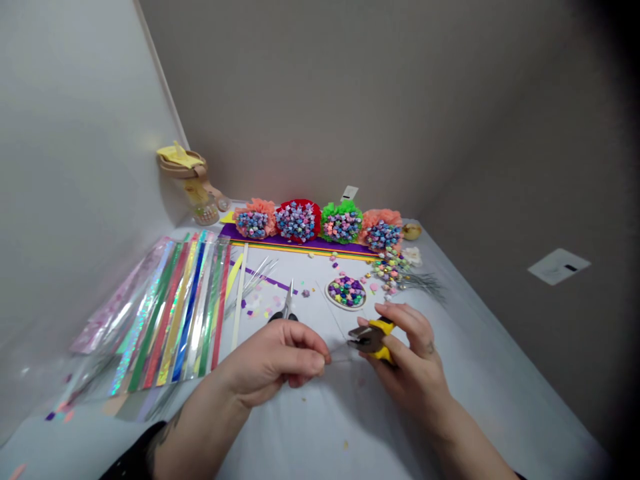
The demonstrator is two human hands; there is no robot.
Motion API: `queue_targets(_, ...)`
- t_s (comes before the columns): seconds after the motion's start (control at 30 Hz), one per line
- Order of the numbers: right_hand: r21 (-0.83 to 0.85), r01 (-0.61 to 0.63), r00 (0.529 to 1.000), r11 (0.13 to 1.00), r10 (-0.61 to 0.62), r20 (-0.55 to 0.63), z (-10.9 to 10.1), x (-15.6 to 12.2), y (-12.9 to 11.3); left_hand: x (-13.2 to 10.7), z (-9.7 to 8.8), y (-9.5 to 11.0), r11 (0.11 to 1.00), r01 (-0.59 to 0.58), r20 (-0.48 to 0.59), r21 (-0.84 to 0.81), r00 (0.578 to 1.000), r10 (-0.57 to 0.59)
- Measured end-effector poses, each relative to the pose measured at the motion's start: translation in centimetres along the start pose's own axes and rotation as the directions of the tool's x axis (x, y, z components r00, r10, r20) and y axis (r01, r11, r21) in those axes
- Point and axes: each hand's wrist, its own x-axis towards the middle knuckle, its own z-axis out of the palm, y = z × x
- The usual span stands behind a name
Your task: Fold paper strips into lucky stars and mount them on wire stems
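Your left hand (pixel 295 357) pinches a thin wire (pixel 334 317) between thumb and fingertips, with lengths of it reaching across to the pliers and slanting up over the white table (pixel 310 440). Your right hand (pixel 413 353) is wrapped around the yellow-handled combination pliers (pixel 371 339), their nose pointing left toward your pinched fingers. The wire meets the pliers at the tip, but you cannot tell from here whether the jaws bite on it.

Just beyond the pliers sits an oval dish (pixel 345 308) filled with folded paper stars (pixel 347 291). The scissors (pixel 289 304) lie just behind your left hand, blades pointing away from you. To your left, packs of shiny foil strips (pixel 183 313) are spread out. At the back, four star-filled bouquets (pixel 298 221) stand in a row by a purple sheet (pixel 313 245). Near the right edge, loose wire stems (pixel 423 283) lie beside more scattered stars (pixel 391 268).
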Motion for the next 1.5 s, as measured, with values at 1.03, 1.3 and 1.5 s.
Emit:
queue_targets(1.03,0.141,-0.001,0.998,0.99,-0.008,0.061,-0.2,-0.3,-0.1,-0.3,0.0,0.6,0.997,-0.017,0.017,0.078,1.0,0.016)
queue_targets(1.3,0.206,-0.033,0.991,0.978,0.005,0.137,-0.5,-0.3,-0.2,-0.4,0.1,0.8,0.996,-0.037,0.02,0.086,0.999,0.035)
queue_targets(1.5,0.301,-0.062,0.976,0.952,-0.005,0.216,-0.9,-0.1,-0.4,-0.5,-0.2,0.8,0.992,-0.047,0.021,0.117,0.999,0.045)
